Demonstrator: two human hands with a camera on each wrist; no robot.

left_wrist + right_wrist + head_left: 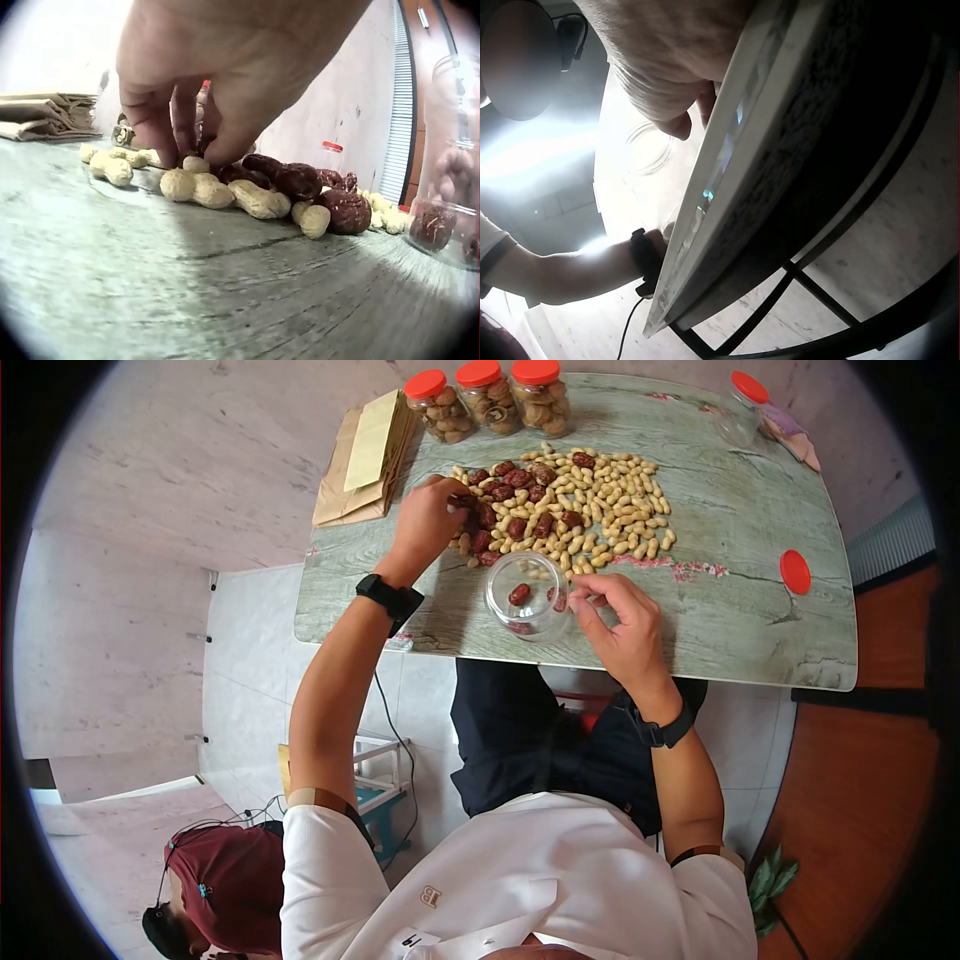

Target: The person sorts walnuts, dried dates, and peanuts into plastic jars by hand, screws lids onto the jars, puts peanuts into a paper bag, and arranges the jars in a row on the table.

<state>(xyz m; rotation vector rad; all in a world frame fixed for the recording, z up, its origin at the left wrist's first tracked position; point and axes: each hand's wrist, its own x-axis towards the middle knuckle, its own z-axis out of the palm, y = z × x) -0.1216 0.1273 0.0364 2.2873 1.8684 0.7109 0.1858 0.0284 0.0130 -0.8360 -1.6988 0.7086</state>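
At the left edge of the peanut pile [610, 510], my left hand [425, 522] reaches down with bent fingers. In the left wrist view its fingertips pinch a dark red date [192, 144], mostly hidden by the fingers, just behind some peanuts [196, 189]. More wrinkled red dates [516, 528] lie among the peanuts. A clear open jar [494, 610] stands at the near side of the pile, with a few red dates [519, 594] inside. Beside its right wall is my right hand [625, 622], loosely bent, fingertips right at the jar.
Three red-lidded jars of walnuts [490, 405] stand at the back, near folded brown paper bags [365, 460]. A loose red lid [795, 572] lies at the right. Another red-lidded jar [740, 415] is at the back right. The table's near edge runs just below the open jar.
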